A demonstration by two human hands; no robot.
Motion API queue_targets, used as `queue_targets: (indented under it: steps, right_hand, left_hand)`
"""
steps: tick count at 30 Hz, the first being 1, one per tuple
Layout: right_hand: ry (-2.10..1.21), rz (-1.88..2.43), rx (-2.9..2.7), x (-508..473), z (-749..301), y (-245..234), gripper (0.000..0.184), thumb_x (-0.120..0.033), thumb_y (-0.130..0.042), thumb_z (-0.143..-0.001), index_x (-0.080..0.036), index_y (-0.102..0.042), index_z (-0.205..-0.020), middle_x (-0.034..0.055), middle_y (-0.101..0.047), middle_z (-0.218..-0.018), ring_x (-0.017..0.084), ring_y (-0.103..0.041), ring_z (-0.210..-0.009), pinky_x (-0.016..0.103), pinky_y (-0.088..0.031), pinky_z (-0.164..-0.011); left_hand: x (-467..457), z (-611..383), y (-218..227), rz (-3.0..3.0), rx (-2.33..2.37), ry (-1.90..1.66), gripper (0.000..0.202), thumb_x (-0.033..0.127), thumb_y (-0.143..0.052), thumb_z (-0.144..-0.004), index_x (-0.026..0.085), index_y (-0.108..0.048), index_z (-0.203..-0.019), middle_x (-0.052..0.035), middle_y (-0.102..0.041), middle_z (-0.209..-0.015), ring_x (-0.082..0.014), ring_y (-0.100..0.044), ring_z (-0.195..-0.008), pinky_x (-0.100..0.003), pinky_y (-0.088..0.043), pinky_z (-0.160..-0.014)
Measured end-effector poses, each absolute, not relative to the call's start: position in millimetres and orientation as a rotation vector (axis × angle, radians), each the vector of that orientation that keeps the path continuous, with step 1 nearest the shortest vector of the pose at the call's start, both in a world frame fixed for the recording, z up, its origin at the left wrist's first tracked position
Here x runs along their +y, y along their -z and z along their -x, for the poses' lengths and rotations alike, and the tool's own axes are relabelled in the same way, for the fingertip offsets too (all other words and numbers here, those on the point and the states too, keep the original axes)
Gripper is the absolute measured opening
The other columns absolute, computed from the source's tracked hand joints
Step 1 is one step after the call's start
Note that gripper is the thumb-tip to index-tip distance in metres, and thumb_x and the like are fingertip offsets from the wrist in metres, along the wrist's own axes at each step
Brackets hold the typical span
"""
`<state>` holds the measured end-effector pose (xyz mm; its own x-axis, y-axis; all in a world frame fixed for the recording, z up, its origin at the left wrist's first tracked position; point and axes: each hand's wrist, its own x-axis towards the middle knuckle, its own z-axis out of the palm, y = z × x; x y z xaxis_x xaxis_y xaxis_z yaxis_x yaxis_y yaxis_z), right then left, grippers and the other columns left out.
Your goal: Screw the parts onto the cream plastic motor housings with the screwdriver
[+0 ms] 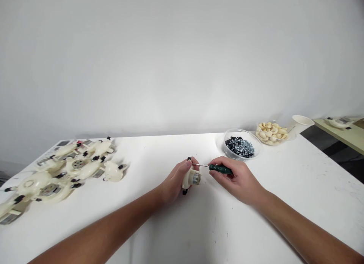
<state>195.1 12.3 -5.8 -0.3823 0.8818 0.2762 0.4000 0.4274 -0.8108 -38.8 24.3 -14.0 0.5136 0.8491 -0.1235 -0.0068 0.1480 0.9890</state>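
Near the middle of the white table, my left hand [174, 179] is wrapped round a cream plastic housing with a small motor [195, 178], holding it on its side. Black pieces stick out at its top and bottom. Between the fingers of my right hand [239, 179] is the dark green handle of a screwdriver [220, 169]. The thin shaft points left, and its tip meets the upper part of the housing by my left thumb. Whether a screw sits under the tip is hidden.
Several similar cream motor housings [85, 167] lie heaped at the left. Behind my right hand stands a clear round tub [257, 152] of screws and black parts. Farther right are a container of cream plastic pieces [271, 133] and a white cup [302, 122]. A wall [182, 67] rises behind the table.
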Motion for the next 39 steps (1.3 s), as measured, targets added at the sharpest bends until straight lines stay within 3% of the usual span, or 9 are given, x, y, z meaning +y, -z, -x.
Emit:
queue_targets:
  steps: [9, 14, 17, 23, 39]
  right_hand:
    - [-0.853, 1.071, -1.950, 11, -195, 6, 0.013, -0.030, -0.061, -0.100, -0.025, -0.067, -0.111, 0.0023, -0.068, -0.085, 0.016, -0.058, -0.067, 0.028, -0.047, -0.058]
    - [-0.897, 1.109, -1.864, 9, -195, 9, 0.026, -0.030, -0.062, -0.099, -0.028, -0.060, -0.125, 0.0024, -0.060, -0.092, 0.015, -0.052, -0.066, 0.027, -0.042, -0.054]
    - [-0.881, 1.140, -1.779, 10, -194, 10, 0.028, -0.028, -0.065, -0.096, -0.030, -0.056, -0.123, 0.0019, -0.055, -0.094, 0.016, -0.052, -0.070, 0.027, -0.041, -0.055]
    - [-0.883, 1.079, -1.927, 10, -195, 8, 0.012, -0.027, -0.061, -0.100, -0.027, -0.060, -0.112, -0.0006, -0.063, -0.084, 0.015, -0.052, -0.064, 0.028, -0.041, -0.057]
    - [-0.859, 1.075, -1.905, 10, -196, 10, 0.013, -0.031, -0.064, -0.100, -0.026, -0.067, -0.112, -0.0004, -0.070, -0.085, 0.014, -0.060, -0.065, 0.025, -0.048, -0.057]
  left_hand:
    - [24, 39, 11, -1.295, 0.844, -0.736, 0.049, 0.067, -0.036, -0.099, 0.020, -0.050, -0.089, -0.0009, -0.055, -0.070, -0.0126, -0.045, -0.055, -0.024, -0.035, -0.053]
    - [23, 39, 16, -1.277, 0.816, -0.733, 0.048, 0.065, -0.035, -0.100, 0.020, -0.050, -0.090, -0.0014, -0.055, -0.072, -0.0123, -0.044, -0.056, -0.024, -0.035, -0.053]
    - [23, 39, 20, -1.205, 0.809, -0.730, 0.051, 0.066, -0.030, -0.101, 0.020, -0.051, -0.092, -0.0009, -0.052, -0.074, -0.0122, -0.043, -0.057, -0.024, -0.033, -0.052]
    - [26, 38, 22, -1.136, 0.792, -0.765, 0.061, 0.074, -0.023, -0.099, 0.020, -0.052, -0.092, 0.0003, -0.050, -0.069, -0.0120, -0.042, -0.053, -0.024, -0.032, -0.049]
    - [34, 36, 30, -1.074, 0.858, -0.730, 0.053, 0.064, -0.029, -0.103, 0.019, -0.055, -0.091, -0.0001, -0.057, -0.066, -0.0113, -0.048, -0.046, -0.023, -0.037, -0.046]
